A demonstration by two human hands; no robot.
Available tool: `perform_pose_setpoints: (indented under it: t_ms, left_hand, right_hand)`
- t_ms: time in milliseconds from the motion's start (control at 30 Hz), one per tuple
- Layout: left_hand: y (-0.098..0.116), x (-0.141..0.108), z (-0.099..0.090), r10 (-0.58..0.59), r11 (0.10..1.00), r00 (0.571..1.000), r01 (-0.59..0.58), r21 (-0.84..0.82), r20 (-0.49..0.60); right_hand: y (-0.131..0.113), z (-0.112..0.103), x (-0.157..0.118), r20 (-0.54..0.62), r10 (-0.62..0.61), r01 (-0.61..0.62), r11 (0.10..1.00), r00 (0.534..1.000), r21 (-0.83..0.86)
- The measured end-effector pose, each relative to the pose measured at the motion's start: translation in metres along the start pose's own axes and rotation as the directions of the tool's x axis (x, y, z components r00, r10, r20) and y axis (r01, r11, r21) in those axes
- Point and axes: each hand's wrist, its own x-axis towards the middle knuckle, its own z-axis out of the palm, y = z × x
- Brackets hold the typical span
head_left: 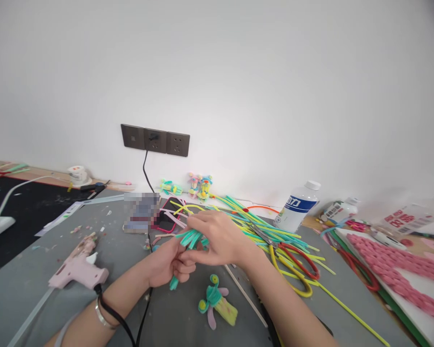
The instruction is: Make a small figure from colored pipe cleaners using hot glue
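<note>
Teal pipe-cleaner pieces [190,239] form a bundle between my two hands, above the grey mat. My left hand [170,262] is wrapped round the bundle, whose lower end [173,283] pokes out beneath the fingers. From the right, my right hand [217,238] reaches over with thumb and fingers round the upper ends. Below my hands lies a small fuzzy figure [217,303] with a teal head, yellow body and pink limbs. A thin pale stick [246,294] rests beside it.
Scissors [292,265] lie on loose yellow and teal pipe cleaners [260,221] at the right. A bottle [298,207] stands behind them. At the left is a pink glue gun [79,270] with a black cord. A phone [168,214] and small figures [200,186] are further back.
</note>
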Motion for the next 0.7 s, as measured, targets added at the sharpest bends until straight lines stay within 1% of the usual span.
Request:
perform_pose_setpoints:
  t_ms: [100,133,200,267,333,433,533,633,700]
  left_hand:
    - [0.002,0.001,-0.003,0.017,0.997,1.0,-0.016,-0.08,0.009]
    - [0.002,0.0,-0.003,0.03,0.995,0.999,-0.028,-0.092,0.019]
    - [0.003,0.0,-0.003,0.058,0.993,0.998,-0.054,-0.102,0.034]
    - [0.003,0.0,-0.002,0.06,0.993,0.998,-0.056,-0.107,0.033]
    - [0.003,0.0,-0.001,0.063,0.992,0.998,-0.061,-0.112,0.012]
    - [0.002,0.001,0.001,0.076,0.989,0.996,-0.082,-0.127,-0.048]
    - [-0.001,0.001,0.003,0.036,0.987,0.993,-0.054,-0.153,-0.117]
    - [-0.004,0.002,0.006,0.023,0.981,0.973,-0.067,-0.185,-0.229]
    - [-0.005,0.004,0.007,-0.001,0.974,0.959,-0.064,-0.22,-0.283]
  right_hand:
    - [0.004,0.006,-0.001,-0.021,-0.049,0.051,0.993,0.999,0.107]
    - [0.006,0.007,-0.001,-0.032,-0.038,0.042,0.992,0.999,0.121]
    - [0.007,0.009,-0.001,-0.053,0.027,-0.021,0.994,0.998,0.111]
    - [0.005,0.01,0.0,-0.069,0.12,-0.113,0.988,0.99,0.101]
    - [0.003,0.011,0.001,-0.076,0.161,-0.152,0.982,0.984,0.108]
    - [-0.001,0.016,0.001,-0.069,0.115,-0.107,0.988,0.991,0.114]
    - [-0.003,0.026,0.002,-0.063,0.024,-0.019,0.997,0.998,0.079]
    - [-0.007,0.038,0.004,-0.077,-0.07,0.071,0.997,0.995,0.013]
    - [-0.01,0.045,0.006,-0.1,-0.125,0.121,0.992,0.987,-0.046]
